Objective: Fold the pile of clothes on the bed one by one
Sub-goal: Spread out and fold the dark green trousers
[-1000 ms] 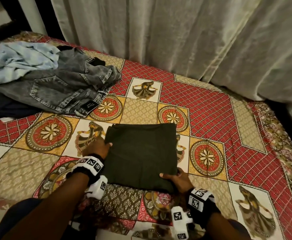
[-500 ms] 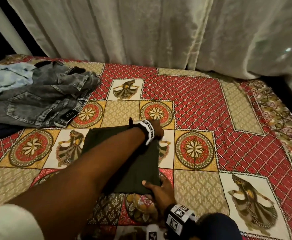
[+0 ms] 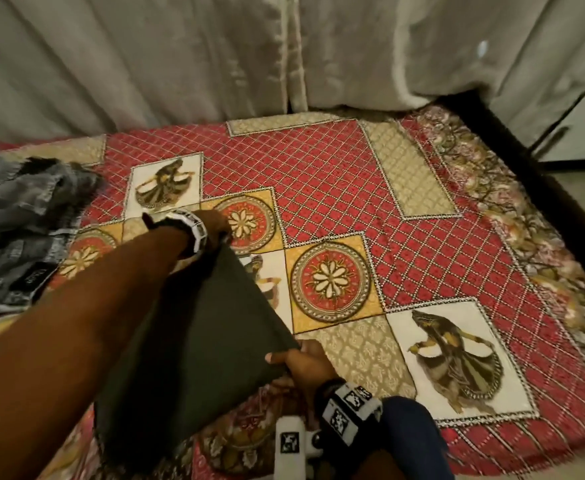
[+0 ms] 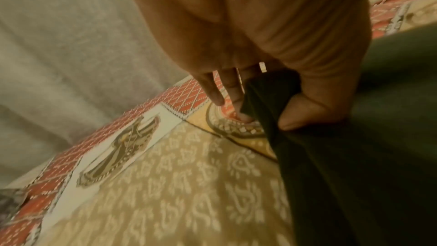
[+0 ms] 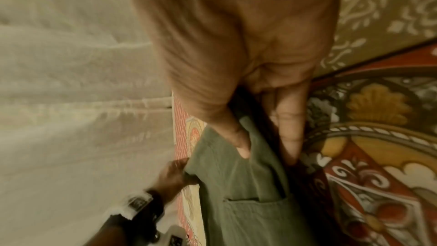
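Head view: above the bed (image 3: 318, 174), facing down; wrist views: close over the bed, sharing the green garment (image 4: 354, 175)

Bare forearms, a tracking band strapped to each wrist

The left hand (image 3: 214, 225) wears a black strap with a white faceted block; the right hand (image 3: 304, 363) wears a black band with white square-code tags and a white camera block at its 7 o'clock. A dark blue trouser knee (image 3: 408, 424) shows at 5 o'clock.
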